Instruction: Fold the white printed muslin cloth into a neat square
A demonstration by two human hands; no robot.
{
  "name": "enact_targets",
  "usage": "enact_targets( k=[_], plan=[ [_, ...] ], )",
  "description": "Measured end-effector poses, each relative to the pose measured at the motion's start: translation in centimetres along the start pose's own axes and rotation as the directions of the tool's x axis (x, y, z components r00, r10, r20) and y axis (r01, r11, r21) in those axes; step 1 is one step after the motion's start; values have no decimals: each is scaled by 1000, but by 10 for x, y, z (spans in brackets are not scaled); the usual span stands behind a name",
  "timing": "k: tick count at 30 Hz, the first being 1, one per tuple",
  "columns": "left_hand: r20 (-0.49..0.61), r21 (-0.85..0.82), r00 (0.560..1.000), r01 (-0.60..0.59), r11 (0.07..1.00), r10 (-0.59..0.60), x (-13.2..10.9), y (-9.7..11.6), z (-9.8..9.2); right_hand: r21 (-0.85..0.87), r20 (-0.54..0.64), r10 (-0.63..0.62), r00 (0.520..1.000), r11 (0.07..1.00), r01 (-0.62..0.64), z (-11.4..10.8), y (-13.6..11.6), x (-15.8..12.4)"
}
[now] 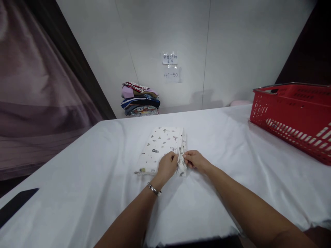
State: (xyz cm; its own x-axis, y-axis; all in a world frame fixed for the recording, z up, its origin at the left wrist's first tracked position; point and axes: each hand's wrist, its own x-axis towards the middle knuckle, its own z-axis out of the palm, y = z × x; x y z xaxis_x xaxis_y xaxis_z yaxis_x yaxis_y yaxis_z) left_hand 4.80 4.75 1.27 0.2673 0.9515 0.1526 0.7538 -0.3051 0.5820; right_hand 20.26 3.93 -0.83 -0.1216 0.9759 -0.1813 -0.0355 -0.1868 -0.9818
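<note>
A folded white cloth [161,144] printed with small grey and dark figures lies in the middle of the table covered with a white sheet [85,179]. My left hand [167,165], with a metal bracelet at the wrist, is closed on the cloth's near right corner. My right hand [194,160] pinches the bunched edge of the same cloth just beside it. The two hands nearly touch.
A red plastic basket [294,117] stands at the table's right side. A stack of folded coloured clothes [139,100] sits at the back against the white wall, below two paper labels [170,65]. A dark flat object [15,205] lies at the near left edge.
</note>
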Motion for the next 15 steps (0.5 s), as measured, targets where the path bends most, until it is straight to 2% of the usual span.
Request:
enact_targets(
  k=[6, 9, 15],
  plan=[
    [14, 50, 994, -109, 993, 109, -4, 1, 4, 18, 15, 7, 1000, 1000, -7, 0, -1, -1],
    [-18, -1, 994, -106, 994, 106, -4, 1, 5, 13, 8, -12, 1000, 1000, 12, 1, 0, -1],
    [45, -8, 995, -84, 996, 84, -5, 6, 2, 27, 5, -11, 1000, 1000, 11, 1, 1, -1]
  ],
)
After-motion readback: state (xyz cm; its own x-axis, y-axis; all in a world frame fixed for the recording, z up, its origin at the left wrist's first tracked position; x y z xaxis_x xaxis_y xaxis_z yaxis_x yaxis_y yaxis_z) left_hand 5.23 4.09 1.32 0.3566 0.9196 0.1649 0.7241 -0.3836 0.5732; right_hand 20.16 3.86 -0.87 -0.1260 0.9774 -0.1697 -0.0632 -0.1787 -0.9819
